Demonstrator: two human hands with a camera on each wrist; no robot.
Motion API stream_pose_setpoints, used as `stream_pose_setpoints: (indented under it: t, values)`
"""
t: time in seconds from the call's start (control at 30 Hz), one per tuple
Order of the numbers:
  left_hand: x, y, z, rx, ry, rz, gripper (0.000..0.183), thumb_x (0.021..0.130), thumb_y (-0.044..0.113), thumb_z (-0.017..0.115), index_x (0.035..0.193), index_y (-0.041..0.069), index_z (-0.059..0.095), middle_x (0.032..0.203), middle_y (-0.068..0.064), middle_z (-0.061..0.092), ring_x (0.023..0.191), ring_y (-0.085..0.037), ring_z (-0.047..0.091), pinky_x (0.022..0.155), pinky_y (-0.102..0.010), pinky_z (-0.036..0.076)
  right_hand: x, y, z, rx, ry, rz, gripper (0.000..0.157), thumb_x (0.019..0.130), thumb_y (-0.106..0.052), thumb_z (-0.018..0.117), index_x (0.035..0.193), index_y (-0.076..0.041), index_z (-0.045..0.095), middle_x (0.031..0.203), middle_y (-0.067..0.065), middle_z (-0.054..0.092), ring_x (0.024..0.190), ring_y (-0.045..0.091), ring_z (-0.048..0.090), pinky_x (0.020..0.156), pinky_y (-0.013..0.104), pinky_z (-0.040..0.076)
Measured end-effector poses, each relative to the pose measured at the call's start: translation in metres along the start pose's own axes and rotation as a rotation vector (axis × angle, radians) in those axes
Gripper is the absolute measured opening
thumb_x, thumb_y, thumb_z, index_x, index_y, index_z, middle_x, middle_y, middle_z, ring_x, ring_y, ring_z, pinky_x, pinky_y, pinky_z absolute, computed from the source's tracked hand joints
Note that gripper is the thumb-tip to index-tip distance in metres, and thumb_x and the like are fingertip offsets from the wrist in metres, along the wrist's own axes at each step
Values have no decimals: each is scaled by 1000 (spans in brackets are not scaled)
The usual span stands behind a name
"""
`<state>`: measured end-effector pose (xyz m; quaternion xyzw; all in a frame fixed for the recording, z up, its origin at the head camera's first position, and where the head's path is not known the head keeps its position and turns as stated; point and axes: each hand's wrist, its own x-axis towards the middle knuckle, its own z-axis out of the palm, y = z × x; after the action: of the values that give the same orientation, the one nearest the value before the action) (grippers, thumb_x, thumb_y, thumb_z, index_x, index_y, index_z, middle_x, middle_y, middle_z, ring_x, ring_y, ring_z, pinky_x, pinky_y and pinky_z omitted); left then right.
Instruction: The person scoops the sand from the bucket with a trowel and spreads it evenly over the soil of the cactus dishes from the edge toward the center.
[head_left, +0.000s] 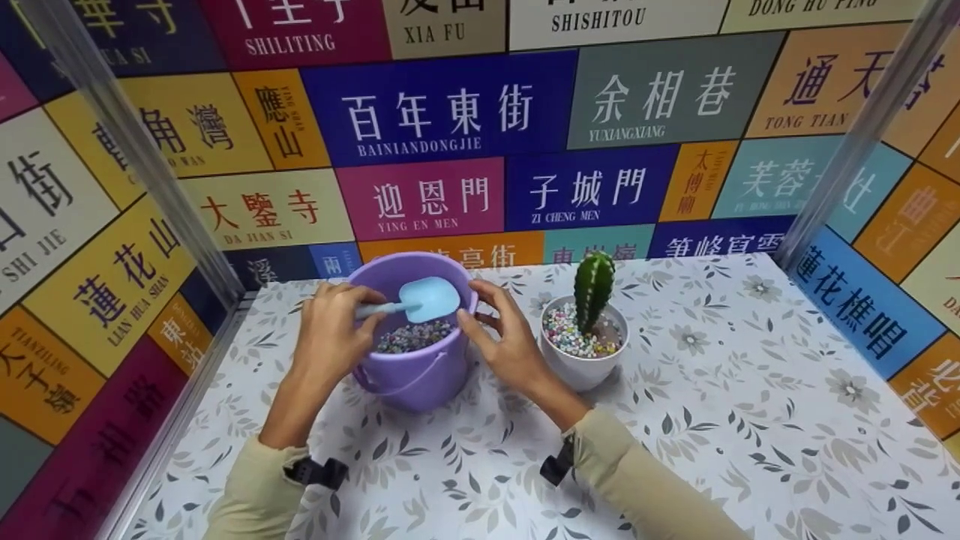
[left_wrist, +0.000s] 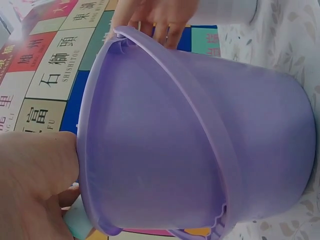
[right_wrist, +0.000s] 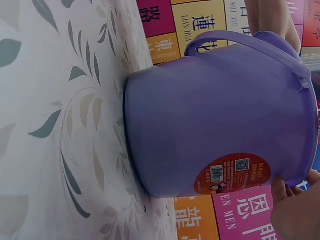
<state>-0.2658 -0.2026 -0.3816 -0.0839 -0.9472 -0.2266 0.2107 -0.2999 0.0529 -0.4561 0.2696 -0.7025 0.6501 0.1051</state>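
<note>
A purple bucket (head_left: 424,386) stands upright on the table, holding a layer of small multicoloured pebbles (head_left: 414,339). Its carrying handle (left_wrist: 201,107) hangs down along the near side. Over the bucket's mouth, my left hand (head_left: 330,326) grips the handle of a light blue toy shovel (head_left: 431,298), whose blade lies above the pebbles. In the left wrist view only a bit of the shovel (left_wrist: 78,220) shows below that hand. My right hand (head_left: 514,341) pinches the bucket's right rim between thumb and fingers. A red label (right_wrist: 232,174) is on the bucket's side.
Right of the bucket stands a white pot (head_left: 581,369) with a green cactus (head_left: 594,292) and coloured pebbles, close beside my right hand. A leaf-patterned cloth (head_left: 697,420) covers the table. Panels with street names (head_left: 442,105) rise behind and at both sides.
</note>
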Motion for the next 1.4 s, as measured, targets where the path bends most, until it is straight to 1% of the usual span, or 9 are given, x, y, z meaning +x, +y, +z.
stream_pose_setpoints:
  t: [0.23,0.57,0.63,0.77,0.87,0.93,1.1,1.27,1.4]
  values:
    - [5,5,-2,48,-68,-35,19,93,14,83,111,11,84,115,-12,81,114,-40,63,103,-58,42,2,3,0,15,-8,48,60,107,-25,69,158,-6,44,163,13,50,153,29,50,122,41,47]
    - [12,15,-8,156,-226,-78,18,90,10,81,108,10,86,110,-14,81,115,-41,62,107,-62,43,2,6,5,94,-5,73,60,106,-24,70,158,-10,43,169,10,45,158,31,45,125,43,44]
    - [13,19,-9,215,-227,-74,17,87,8,79,103,9,86,107,-16,81,114,-42,63,105,-63,44,1,6,6,111,-1,69,59,107,-21,69,158,-10,42,169,12,44,158,33,44,125,45,43]
    - [16,29,-7,402,-222,-68,17,83,4,77,99,3,82,107,-22,79,114,-44,63,99,-61,46,1,6,7,145,1,55,60,107,-17,68,159,-7,40,169,17,42,159,37,42,127,51,41]
    - [20,36,-5,521,-260,-81,22,85,1,74,106,1,78,112,-23,78,119,-44,62,101,-58,46,1,6,8,172,-7,47,61,107,-15,67,159,-3,38,171,20,40,160,41,39,128,56,38]
    - [23,39,-4,554,-302,-93,27,87,-2,72,113,1,77,117,-23,77,121,-43,62,104,-57,45,1,7,8,187,-9,47,60,107,-14,66,159,-2,38,171,21,39,161,43,37,128,58,36]
    - [30,40,-2,558,-395,-97,32,90,-3,69,122,0,74,125,-24,75,123,-44,63,109,-59,46,1,6,8,199,-12,56,60,107,-14,66,159,-3,38,172,20,38,161,43,36,129,58,36]
    - [34,34,-3,518,-475,-58,35,81,0,82,115,-1,76,118,-25,77,112,-46,70,101,-60,53,0,6,9,195,-22,69,62,108,-16,66,160,-2,36,173,19,36,162,43,35,129,57,35]
    - [36,32,0,520,-514,-51,30,81,-1,81,111,0,77,112,-24,79,105,-44,74,97,-59,57,-1,7,11,187,-23,78,62,108,-18,66,161,-3,36,173,17,36,163,41,34,130,55,35]
